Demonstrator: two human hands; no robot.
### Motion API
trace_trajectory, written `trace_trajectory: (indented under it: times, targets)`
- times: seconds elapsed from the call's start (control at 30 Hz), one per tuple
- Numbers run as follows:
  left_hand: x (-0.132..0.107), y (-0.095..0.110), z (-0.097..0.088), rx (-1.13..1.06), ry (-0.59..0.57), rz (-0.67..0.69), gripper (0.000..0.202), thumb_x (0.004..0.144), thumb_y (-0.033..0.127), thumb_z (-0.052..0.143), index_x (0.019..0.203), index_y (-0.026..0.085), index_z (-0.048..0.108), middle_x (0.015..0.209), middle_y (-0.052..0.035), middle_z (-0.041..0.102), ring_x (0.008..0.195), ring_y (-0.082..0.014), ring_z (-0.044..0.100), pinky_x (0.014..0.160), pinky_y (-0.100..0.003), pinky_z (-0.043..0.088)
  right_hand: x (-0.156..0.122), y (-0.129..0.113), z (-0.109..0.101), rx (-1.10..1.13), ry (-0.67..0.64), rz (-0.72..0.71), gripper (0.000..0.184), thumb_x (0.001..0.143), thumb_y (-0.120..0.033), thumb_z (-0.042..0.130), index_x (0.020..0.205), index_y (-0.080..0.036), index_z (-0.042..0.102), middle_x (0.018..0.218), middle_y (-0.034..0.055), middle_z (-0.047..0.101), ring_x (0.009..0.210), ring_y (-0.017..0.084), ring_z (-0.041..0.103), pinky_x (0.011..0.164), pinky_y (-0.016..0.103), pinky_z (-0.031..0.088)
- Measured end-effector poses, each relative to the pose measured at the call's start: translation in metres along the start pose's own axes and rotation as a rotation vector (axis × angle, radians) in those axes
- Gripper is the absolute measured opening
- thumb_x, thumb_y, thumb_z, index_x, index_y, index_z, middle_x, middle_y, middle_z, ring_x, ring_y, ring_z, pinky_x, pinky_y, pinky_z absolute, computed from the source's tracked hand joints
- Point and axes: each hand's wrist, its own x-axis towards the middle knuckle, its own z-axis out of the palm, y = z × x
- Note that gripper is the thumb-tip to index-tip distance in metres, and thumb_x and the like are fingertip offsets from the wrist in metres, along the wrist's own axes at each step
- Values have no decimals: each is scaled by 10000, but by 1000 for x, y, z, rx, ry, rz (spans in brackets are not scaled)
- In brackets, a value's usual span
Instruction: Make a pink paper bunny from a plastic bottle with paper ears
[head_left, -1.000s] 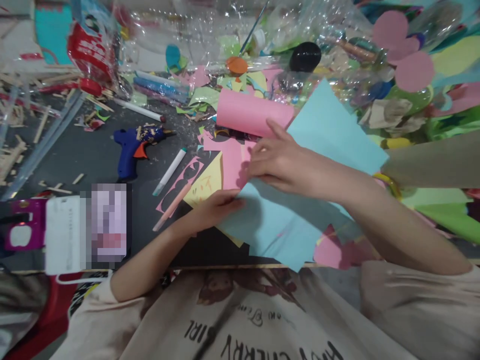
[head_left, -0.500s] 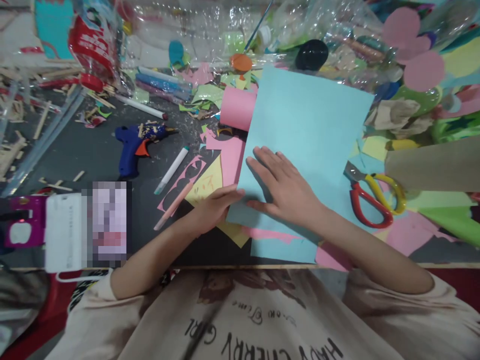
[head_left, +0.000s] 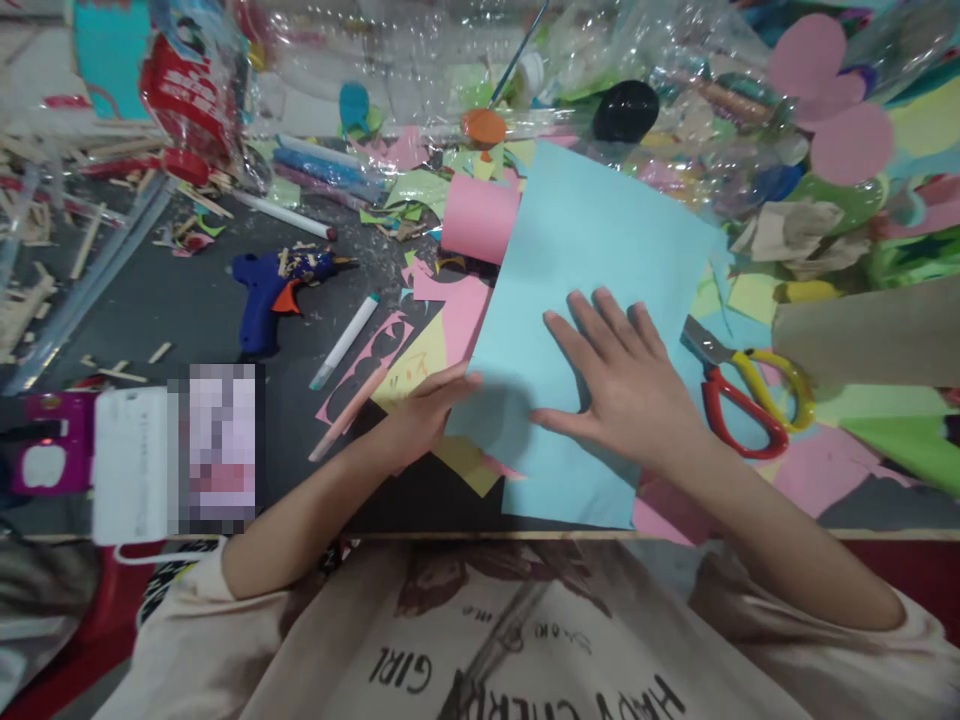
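Note:
A light blue sheet of paper (head_left: 592, 230) lies at a slant in front of me. My right hand (head_left: 622, 390) rests flat on it with the fingers spread. At the sheet's lower left edge, my left hand (head_left: 427, 415) holds the border; its thumb shows at the edge and the other fingers are mostly hidden. Another blue piece of paper (head_left: 570, 505) shows below the sheet. To the right of my right hand lie scissors with red and yellow handles (head_left: 750, 400), their blades near the sheet's right edge. A rolled pink paper tube (head_left: 480, 218) stands against the sheet's upper left side.
On the left lie a blue glue gun (head_left: 262, 295), a white marker (head_left: 345, 340), a pink strip with round holes (head_left: 367, 365) and a phone (head_left: 221, 445). A red-labelled plastic bottle (head_left: 187, 95), clear plastic and paper scraps fill the back. Pink paper discs (head_left: 851, 140) sit far right.
The blue sheet has turned slightly clockwise, its lower left corner shifting left. My right hand has slid right across it with its fingers spreading. The left hand stays at the edge.

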Motion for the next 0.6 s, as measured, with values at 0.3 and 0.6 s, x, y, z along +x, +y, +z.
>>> trace_trajectory:
  times: [0.3, 0.6]
  targets:
    - [-4, 0, -1, -169, -172, -354, 453, 509, 379, 896, 847, 143, 708, 870, -70, 758, 870, -253, 695, 823, -364, 514, -6, -11, 9, 47, -30, -109, 928, 876, -757, 377, 1600, -221, 154, 1619, 150, 345, 1520, 376, 237, 1203, 617, 209]
    - [-7, 9, -5, 40, -219, -166, 347, 729, 458, 677, 839, 130, 693, 811, -97, 743, 818, -265, 713, 755, -405, 562, 8, -16, 10, 5, -26, -74, 1002, 790, -873, 326, 1543, -213, 328, 1613, 167, 349, 1521, 402, 218, 1203, 645, 165]
